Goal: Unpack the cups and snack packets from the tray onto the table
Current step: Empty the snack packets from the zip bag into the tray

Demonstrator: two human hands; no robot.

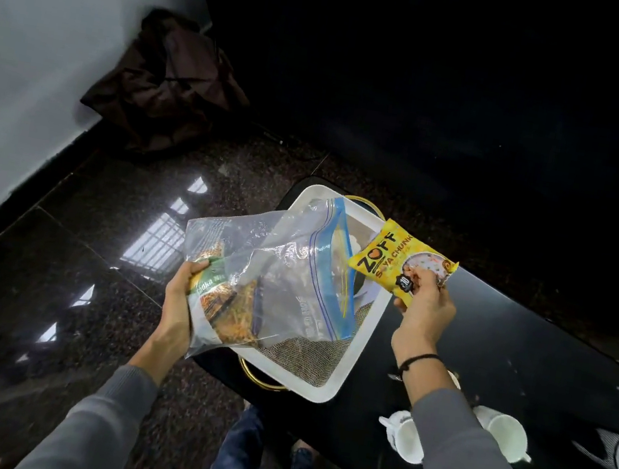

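Note:
My left hand (178, 304) grips the bottom corner of a clear zip bag (282, 270) with a blue seal, held above the white tray (320, 388). A green and orange snack packet (218, 301) lies inside the bag against my fingers. My right hand (426, 305) pinches a yellow soya chunks packet (389, 255) just outside the bag's mouth, over the tray's right rim. Two white cups (403, 437) (507, 436) lie on their sides on the black table (524, 349), partly behind my right forearm. Something white shows in the tray behind the bag; I cannot tell what it is.
The tray has gold handles (262, 381) and a woven mat inside, and sits at the table's left end. A dark bag (169, 86) leans against the white wall. The glossy stone floor (76, 238) lies to the left. My legs are below the table edge.

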